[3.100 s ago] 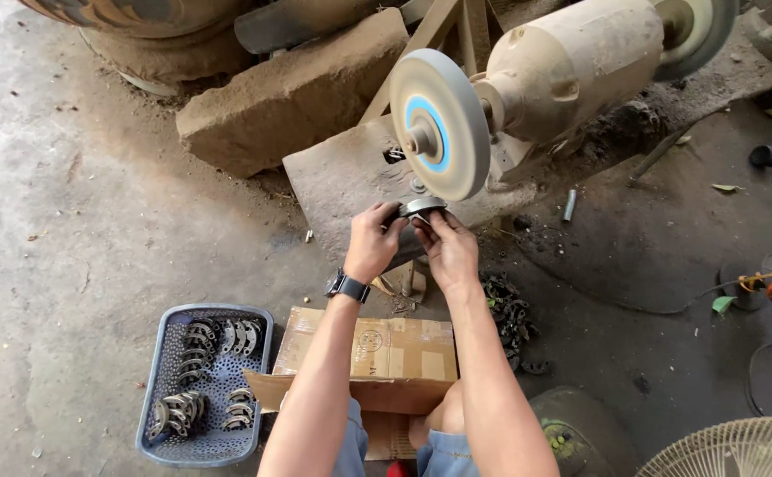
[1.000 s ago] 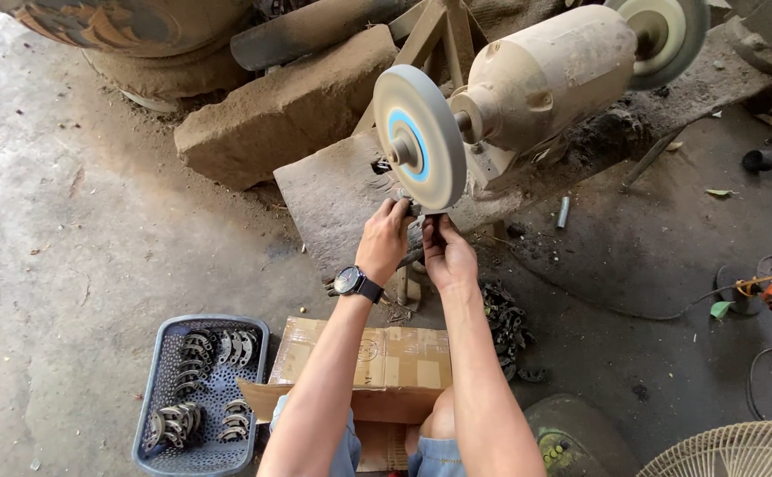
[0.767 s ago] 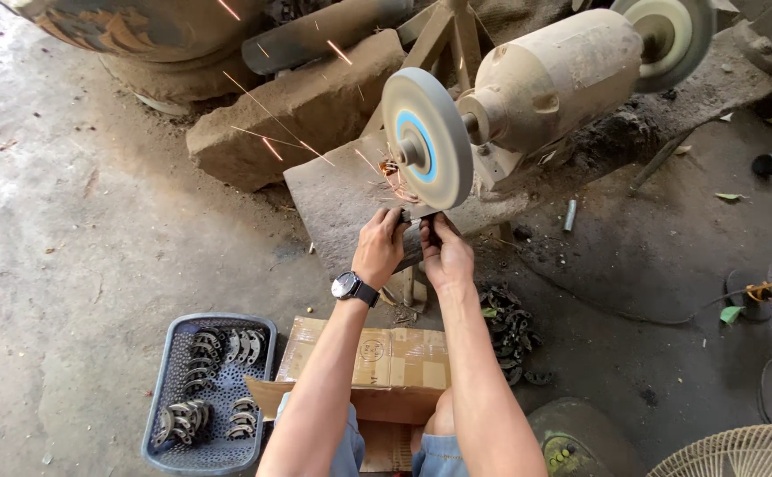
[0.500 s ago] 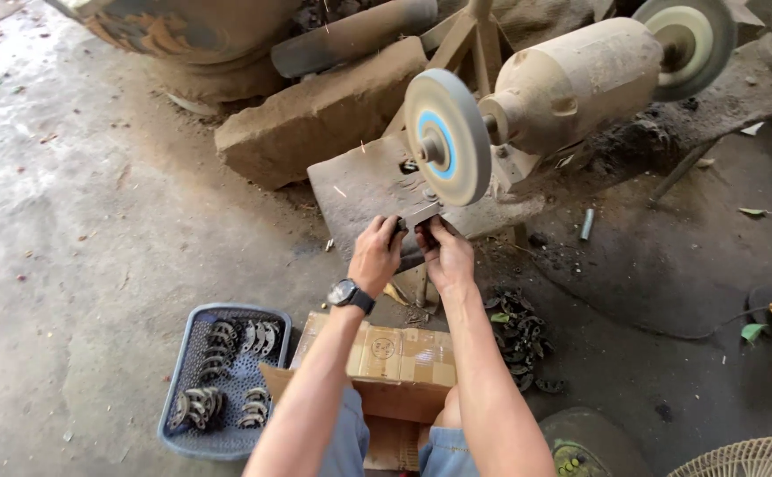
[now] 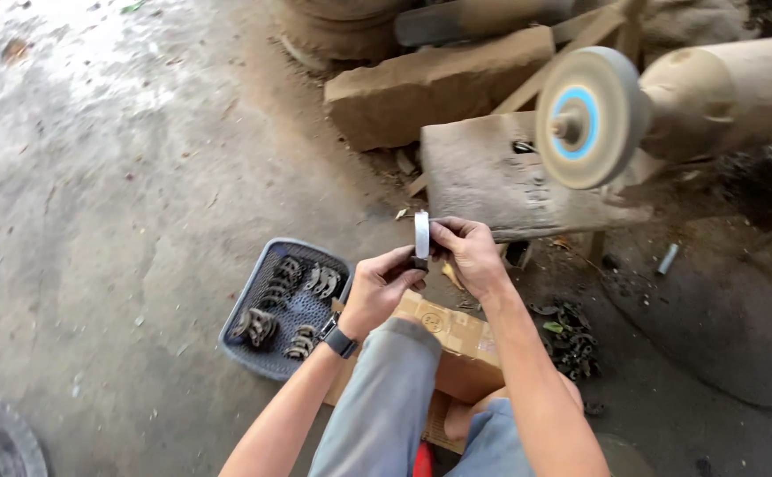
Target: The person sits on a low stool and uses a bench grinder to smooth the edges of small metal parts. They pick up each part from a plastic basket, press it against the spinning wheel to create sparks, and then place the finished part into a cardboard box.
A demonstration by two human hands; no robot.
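Holding a metal piece, both hands (left hand, right hand) beside a basket of parts.

- The metal piece is pale silver-grey, with a bright edge;
- the wheel is dusty tan with a blue ring around a pale centre;
- the basket is blue-grey mesh, dotted with small holes;
- the box is plain brown cardboard;
- the watch is black;
- the floor is mottled grey and brown.
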